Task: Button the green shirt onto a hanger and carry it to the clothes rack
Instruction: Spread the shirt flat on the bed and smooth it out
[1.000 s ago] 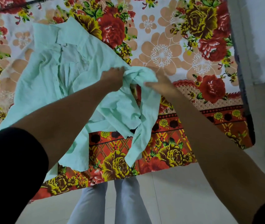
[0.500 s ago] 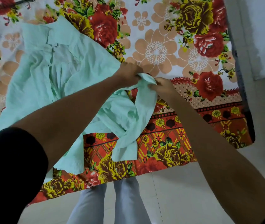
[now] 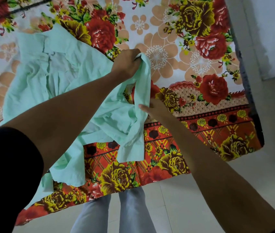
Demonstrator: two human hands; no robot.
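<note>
Mint-green cotton shirt (image 3: 52, 78) lies spread, collar away from the viewer, on a bed covered by a floral sheet (image 3: 192, 68), its hem hanging over the near edge. Left hand (image 3: 127, 62), fingers curled, grips the raised end of one sleeve (image 3: 141, 105) above the sheet. Right hand (image 3: 151, 106) pinches the same sleeve lower down, near its middle. Sleeve cuff hangs loose below both hands. Grey trouser legs (image 3: 113, 214) stand on a pale tiled floor (image 3: 200, 190).
</note>
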